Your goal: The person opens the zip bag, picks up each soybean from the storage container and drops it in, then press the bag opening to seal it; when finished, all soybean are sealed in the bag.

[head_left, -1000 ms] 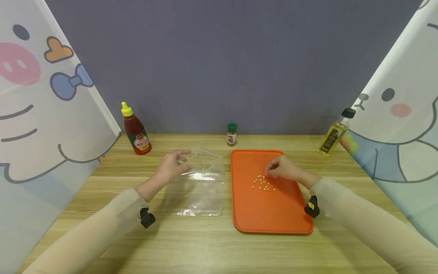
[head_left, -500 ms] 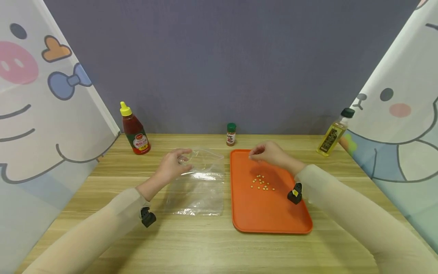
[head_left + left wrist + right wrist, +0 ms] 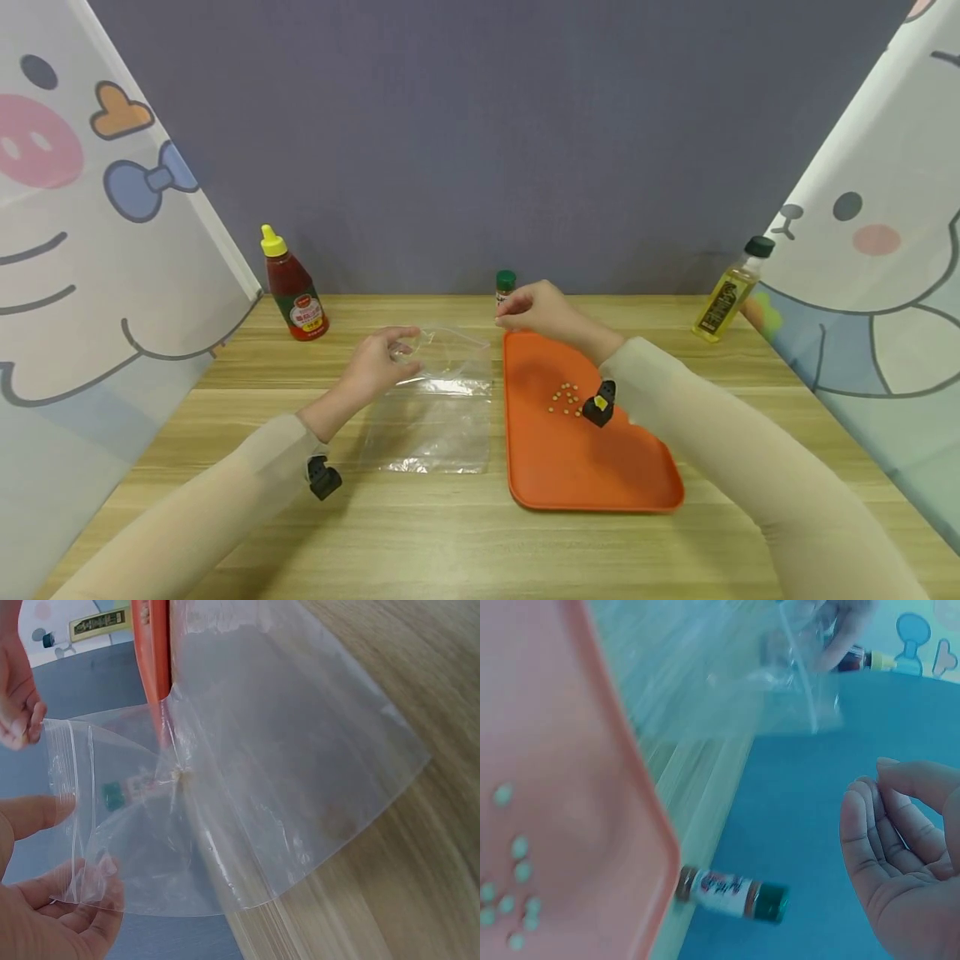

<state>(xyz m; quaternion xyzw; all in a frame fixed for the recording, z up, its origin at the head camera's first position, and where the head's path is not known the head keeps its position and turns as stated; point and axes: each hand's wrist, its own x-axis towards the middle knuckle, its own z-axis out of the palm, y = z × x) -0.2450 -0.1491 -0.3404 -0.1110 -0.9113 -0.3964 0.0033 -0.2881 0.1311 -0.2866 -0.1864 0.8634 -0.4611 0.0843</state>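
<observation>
My left hand [image 3: 371,367] grips the mouth of a clear zip bag [image 3: 431,429], thumb at one side and fingers at the other. The bag's mouth is spread; its lower part lies over the table. My right hand [image 3: 546,310] is raised above the far left corner of the orange tray [image 3: 585,475], to the right of the bag mouth. Its thumb and fingertips meet in a pinch on a small bean, which is mostly hidden. Several pale yellow beans [image 3: 521,870] lie scattered on the tray. Small pale specks [image 3: 180,776] show at the bag's fold in the left wrist view.
A ketchup bottle [image 3: 296,292] stands at the back left. A green-capped spice jar [image 3: 506,282] is at the back middle, partly behind my right hand. An oil bottle [image 3: 726,298] stands at the back right. A grey wall closes off the table's far edge.
My right hand has lifted from the beans and moved left and away over the tray toward the bag mouth, fingertips still pinched. The left hand and the bag have stayed in place.
</observation>
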